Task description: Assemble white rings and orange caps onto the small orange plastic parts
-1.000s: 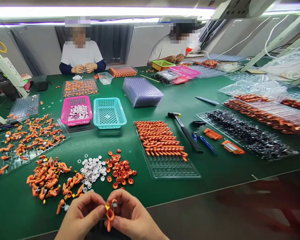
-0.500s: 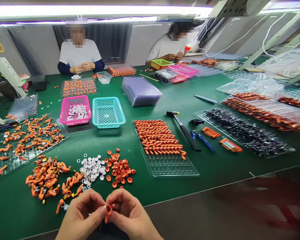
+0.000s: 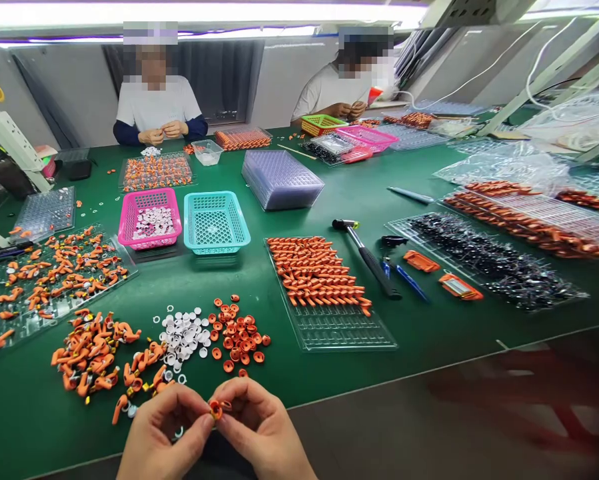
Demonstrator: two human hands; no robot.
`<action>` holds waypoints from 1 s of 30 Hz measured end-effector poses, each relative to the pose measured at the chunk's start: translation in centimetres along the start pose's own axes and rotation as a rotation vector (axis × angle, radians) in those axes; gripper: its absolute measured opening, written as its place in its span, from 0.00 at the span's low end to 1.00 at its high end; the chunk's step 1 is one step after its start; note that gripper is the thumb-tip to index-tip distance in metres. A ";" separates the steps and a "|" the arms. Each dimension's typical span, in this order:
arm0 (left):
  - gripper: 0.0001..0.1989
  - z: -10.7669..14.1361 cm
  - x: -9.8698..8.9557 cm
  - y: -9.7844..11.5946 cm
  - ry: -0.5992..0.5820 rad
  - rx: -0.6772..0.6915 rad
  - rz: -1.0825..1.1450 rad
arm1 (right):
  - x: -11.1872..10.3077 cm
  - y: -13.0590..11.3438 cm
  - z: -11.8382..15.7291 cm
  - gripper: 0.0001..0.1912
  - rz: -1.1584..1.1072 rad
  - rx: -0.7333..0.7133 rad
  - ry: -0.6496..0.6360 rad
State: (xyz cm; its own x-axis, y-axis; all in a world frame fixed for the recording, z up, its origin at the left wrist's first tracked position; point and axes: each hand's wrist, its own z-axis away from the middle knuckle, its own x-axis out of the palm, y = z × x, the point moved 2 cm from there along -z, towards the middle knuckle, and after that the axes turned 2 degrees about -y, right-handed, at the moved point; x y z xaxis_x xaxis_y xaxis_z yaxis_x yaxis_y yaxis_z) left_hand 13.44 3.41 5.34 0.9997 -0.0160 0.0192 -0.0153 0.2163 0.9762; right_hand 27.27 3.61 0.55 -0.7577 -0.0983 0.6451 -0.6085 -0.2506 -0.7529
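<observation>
Here at the near edge of the green table (image 3: 194, 283), the left hand (image 3: 166, 423) and right hand (image 3: 262, 423) are pinching a small orange part (image 3: 216, 409) between them, and they're hiding so much that its exact fit is staying hard to judge. A slack or uneven pinch could be sending it skidding among the loose orange cups (image 3: 243, 338), or over the edge. No brand, label or writing is reading legibly.
</observation>
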 end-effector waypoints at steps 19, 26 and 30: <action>0.17 -0.2 0.7 -0.2 -0.010 -0.133 0.085 | -0.3 -0.9 0.1 0.06 0.121 -0.137 -0.067; 0.18 0.0 0.9 -0.2 0.017 -0.144 0.120 | -0.1 -1.0 0.0 0.06 0.114 -0.149 -0.079; 0.19 0.1 1.1 -0.3 0.030 -0.139 0.142 | 0.0 -1.1 0.0 0.06 0.110 -0.151 -0.090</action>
State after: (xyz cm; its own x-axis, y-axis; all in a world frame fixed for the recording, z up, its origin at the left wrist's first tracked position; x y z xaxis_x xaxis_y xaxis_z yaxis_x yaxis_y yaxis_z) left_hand 14.54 3.23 5.06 0.9879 0.0531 0.1455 -0.1549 0.3470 0.9250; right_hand 27.99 3.86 1.41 -0.8015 -0.2045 0.5620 -0.5568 -0.0874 -0.8260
